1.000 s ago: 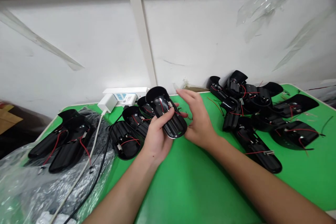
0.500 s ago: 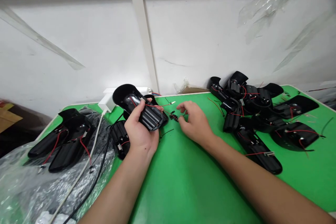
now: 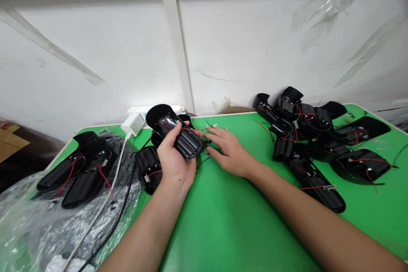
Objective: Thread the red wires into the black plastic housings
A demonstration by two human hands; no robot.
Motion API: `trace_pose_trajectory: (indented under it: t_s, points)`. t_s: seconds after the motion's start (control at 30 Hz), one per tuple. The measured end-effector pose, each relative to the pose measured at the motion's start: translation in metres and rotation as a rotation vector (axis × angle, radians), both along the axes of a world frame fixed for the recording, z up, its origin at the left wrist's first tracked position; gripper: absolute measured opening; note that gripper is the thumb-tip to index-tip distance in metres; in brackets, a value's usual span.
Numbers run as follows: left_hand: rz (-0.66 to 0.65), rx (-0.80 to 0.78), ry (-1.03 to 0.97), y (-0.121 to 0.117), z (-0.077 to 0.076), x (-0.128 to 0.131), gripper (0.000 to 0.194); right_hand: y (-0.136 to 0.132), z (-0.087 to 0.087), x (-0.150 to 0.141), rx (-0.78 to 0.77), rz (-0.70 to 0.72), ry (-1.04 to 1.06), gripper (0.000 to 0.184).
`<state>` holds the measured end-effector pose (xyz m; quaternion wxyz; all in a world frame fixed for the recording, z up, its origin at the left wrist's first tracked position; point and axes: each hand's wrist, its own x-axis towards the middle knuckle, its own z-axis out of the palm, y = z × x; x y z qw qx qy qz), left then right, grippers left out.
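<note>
Left hand (image 3: 174,159), grip clamped around a black wired housing (image 3: 177,131), long axis running up-left to down-right above the green counter (image 3: 229,221). Right hand (image 3: 228,151), fingers spread and empty, lies just right of it, nearest the loose red wire (image 3: 199,128).

Single head-worn view, forward and down, close over green table (image 3: 242,229)

Bright even overhead light, soft shadows, mild glare on plastic, wide-angle edge distortion, sharp centre.
</note>
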<state>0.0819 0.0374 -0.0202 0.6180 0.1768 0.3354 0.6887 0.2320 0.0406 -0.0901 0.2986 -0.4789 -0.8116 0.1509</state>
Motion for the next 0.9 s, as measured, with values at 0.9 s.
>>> trace_pose_trajectory:
  t_s: [0.9]
  points:
    - [-0.073,-0.013,0.012,-0.003,0.001,0.003,0.021,-0.004,0.004,-0.026,-0.037,-0.161,0.036,0.032]
